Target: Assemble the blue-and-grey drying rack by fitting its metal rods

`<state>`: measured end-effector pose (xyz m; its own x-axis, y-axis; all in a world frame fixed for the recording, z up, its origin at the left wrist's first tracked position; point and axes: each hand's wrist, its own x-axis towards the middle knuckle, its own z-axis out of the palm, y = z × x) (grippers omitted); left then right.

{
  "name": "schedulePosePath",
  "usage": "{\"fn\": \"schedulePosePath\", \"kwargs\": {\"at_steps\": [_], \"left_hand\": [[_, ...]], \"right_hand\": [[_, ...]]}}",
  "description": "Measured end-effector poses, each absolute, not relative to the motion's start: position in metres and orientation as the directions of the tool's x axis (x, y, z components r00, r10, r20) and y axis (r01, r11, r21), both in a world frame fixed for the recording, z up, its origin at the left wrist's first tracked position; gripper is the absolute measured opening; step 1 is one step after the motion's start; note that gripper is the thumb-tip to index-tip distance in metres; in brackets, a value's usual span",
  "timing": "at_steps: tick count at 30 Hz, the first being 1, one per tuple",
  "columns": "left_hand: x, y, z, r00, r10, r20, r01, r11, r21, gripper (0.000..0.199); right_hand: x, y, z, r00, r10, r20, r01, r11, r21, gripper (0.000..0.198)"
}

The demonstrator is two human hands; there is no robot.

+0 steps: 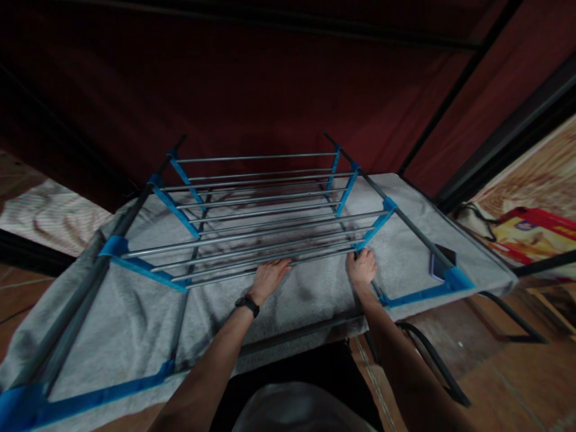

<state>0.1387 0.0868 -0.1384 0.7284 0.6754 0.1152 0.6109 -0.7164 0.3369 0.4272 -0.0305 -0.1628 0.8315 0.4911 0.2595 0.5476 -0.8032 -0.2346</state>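
Note:
A shoe rack of thin metal rods, grey poles and blue plastic brackets [374,231] lies on a grey cloth [315,288]. My left hand [270,279] is at the rack's nearest tier, its fingers closed over the lowest metal rod [225,277] near the middle. Farther right, my right hand [362,268] grips the rack at the tier's right end, where the blue bracket meets the lower pole. Some of its fingertips are hidden behind the hand. The rack's near end has a bare blue bracket on the left [105,393] and another on the right [418,296].
On the cloth at the right, under a pole, lies a phone [441,262]. Dark red fabric [252,90] hangs behind the rack. A red and yellow bag [535,234] is at the far right, above a tiled floor [517,372]. Dark curved metal legs [438,363] stand at the lower right.

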Motion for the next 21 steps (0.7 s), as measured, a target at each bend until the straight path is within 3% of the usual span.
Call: {"fn": "schedulePosePath", "kwargs": {"at_steps": [13,18,21], "left_hand": [[0.14,0.085,-0.13,0.738,0.667,0.097,0.608,-0.721,0.331,0.036],[0.116,0.065,-0.123,0.692,0.679,0.244,0.605,-0.73,0.317,0.035],[0.086,0.052,-0.124,0.513,0.783,0.353,0.678,-0.621,0.393,0.026]], "right_hand": [[0.424,-0.031,-0.157,0.832,0.486,0.267,0.549,-0.79,-0.274,0.034],[0.427,-0.035,-0.164,0.806,0.503,0.312,0.582,-0.773,-0.255,0.036],[0.432,-0.035,-0.171,0.811,0.491,0.319,0.574,-0.773,-0.268,0.038]]}}
